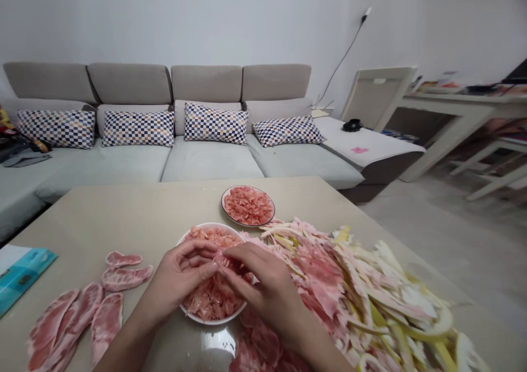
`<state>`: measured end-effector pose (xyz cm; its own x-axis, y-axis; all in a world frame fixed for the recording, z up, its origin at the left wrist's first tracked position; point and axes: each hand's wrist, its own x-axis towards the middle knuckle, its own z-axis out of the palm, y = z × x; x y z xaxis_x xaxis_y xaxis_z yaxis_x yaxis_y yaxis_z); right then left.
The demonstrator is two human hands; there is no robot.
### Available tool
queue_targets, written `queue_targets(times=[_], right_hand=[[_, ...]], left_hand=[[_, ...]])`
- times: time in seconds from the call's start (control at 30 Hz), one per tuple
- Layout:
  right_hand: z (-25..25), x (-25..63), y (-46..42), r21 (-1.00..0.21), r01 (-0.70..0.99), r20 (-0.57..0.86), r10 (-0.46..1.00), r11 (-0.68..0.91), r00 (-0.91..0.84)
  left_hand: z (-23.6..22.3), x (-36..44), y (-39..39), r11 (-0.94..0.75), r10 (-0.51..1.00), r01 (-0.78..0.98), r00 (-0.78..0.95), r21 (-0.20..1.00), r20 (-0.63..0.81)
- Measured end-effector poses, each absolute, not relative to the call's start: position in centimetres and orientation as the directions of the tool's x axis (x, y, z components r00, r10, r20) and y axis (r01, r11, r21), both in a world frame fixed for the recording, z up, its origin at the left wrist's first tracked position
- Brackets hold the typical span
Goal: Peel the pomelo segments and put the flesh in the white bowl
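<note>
Pinching a small pink fruit piece (221, 260) between the narrowed fingertips of the left hand (181, 270) and the right hand (262, 276); holding it just above a white bowl (214, 322) full of loose pulp (214, 300); working over a pale table (156, 213), with pink segments (106, 322) to the left, a heap of peel and membrane (370, 298) to the right, and a plate (223, 203) of more pulp beyond the bowl.

Left hand (185, 268): bare, slim fingers (201, 245)
Right hand (263, 273): bare, slim fingers
Forearms (138, 328): bare, smooth, widening behind the wrists (158, 300)
</note>
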<state>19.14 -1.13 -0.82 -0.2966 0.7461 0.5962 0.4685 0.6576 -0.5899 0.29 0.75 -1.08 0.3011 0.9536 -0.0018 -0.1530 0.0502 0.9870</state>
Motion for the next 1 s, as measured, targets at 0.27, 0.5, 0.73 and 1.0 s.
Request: queue_targets(times=[0.27,0.5,0.73,1.0], right_hand=[[-1.3,19.4,-1.0,-0.524,0.481,0.669,0.689,0.703,-0.279],[-0.8,19.2,-0.9,-0.634,0.404,0.633,0.743,0.66,-0.219],[0.5,19.1,-1.0,-0.86,0.291,0.399,0.908,0.419,-0.129],[0.2,18.8,-1.1,-0.84,0.266,0.442,0.88,0.473,-0.171]], left_hand=[[-1.1,0.1,0.5,0.056,0.938,-0.132,0.348,0.99,-0.007],[-0.9,0.2,0.7,0.068,0.941,-0.132,0.338,0.989,-0.019],[-0.5,-0.1,0.7,0.155,0.937,-0.213,0.342,0.965,-0.075],[-0.9,-0.3,0.8,0.09,0.94,-0.154,0.339,0.984,-0.033]])
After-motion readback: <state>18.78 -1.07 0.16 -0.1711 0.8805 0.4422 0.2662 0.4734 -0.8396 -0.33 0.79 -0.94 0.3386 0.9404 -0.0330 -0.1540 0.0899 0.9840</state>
